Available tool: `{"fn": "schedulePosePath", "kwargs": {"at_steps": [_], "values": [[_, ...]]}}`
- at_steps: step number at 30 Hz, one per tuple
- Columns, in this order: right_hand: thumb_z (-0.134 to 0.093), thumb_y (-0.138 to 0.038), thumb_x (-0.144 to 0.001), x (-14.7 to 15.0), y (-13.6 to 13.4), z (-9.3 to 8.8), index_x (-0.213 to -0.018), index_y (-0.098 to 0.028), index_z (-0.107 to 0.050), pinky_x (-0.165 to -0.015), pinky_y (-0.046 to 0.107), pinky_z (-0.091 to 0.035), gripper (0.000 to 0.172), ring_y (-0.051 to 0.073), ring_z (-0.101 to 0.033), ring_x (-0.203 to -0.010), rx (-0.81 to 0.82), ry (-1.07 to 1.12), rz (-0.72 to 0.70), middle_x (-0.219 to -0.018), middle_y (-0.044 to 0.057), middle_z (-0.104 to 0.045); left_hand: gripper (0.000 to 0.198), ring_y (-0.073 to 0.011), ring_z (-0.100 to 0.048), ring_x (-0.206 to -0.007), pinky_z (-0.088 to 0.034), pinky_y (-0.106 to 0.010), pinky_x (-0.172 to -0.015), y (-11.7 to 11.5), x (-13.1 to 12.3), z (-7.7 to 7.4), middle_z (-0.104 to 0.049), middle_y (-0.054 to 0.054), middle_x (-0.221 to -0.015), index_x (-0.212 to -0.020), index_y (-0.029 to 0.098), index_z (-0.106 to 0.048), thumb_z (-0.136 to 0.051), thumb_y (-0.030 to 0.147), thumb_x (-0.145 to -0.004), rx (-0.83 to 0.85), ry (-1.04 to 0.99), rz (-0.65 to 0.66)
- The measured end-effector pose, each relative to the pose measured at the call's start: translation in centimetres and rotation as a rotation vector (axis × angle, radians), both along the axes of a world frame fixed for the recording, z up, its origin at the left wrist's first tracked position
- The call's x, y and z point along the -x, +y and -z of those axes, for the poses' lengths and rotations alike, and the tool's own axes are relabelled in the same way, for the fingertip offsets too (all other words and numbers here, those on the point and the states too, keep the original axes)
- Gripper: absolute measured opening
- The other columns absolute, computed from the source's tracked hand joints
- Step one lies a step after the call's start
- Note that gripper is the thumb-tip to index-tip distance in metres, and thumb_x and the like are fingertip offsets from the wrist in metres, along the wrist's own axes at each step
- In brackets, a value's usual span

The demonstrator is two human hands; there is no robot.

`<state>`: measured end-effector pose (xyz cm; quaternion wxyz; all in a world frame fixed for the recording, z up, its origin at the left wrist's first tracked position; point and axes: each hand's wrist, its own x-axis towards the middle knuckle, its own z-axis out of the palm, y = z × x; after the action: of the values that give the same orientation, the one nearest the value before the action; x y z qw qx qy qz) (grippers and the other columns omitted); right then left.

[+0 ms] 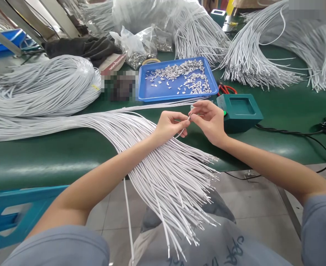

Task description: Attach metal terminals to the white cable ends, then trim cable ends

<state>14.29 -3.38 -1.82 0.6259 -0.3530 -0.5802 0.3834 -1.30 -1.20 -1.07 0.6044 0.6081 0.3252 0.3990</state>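
My left hand (171, 126) is closed in a pinch on a thin white wire (179, 133), which hangs from under its fingers. Facing it, my right hand (210, 121) has thumb and forefinger pressed together at the wire's end, where a small metal piece (189, 116) shows between the fingertips; its exact shape is too small to tell. Below my left forearm, a bundle of white wires (163, 166) fans over the table edge, with bare metallic ends. Just behind the hands stands a blue tray (157, 92) holding many small metal terminals (179, 71).
Right of my right hand sits a green box-shaped device (242, 111) with a black cable (290, 131). Coiled wires (46, 87) lie at left, more wire bundles (251, 55) at back right. Behind the tray is a plastic bag (136, 50) of metal parts. A blue stool (21, 214) stands lower left.
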Motion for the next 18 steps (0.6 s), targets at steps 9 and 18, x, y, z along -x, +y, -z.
{"fn": "schedulePosePath", "kwargs": {"at_steps": [9,18], "values": [[-0.079,-0.024,-0.062,-0.05,0.54,-0.13,-0.093,-0.026,-0.059,-0.068,0.027,-0.057,0.037,0.01,-0.064,-0.064,0.25,0.235,-0.122,-0.068,-0.008,-0.067,0.027,-0.0102,-0.058,-0.06,-0.048,-0.024,-0.061,0.13,0.04,-0.38,-0.069,-0.002,-0.064,-0.066,0.014,-0.074,-0.086,0.038,-0.061,-0.188,0.082,-0.105],[-0.068,-0.02,-0.065,-0.01,0.4,-0.37,-0.094,-0.026,-0.058,-0.06,0.026,-0.051,0.032,0.01,-0.054,-0.061,0.197,0.121,-0.158,-0.063,-0.008,-0.056,0.016,-0.0083,-0.054,-0.055,-0.045,-0.023,-0.057,-0.21,-0.13,-0.01,-0.069,-0.002,-0.064,-0.069,0.014,-0.075,-0.078,0.029,-0.069,-0.138,0.027,-0.076]]}}
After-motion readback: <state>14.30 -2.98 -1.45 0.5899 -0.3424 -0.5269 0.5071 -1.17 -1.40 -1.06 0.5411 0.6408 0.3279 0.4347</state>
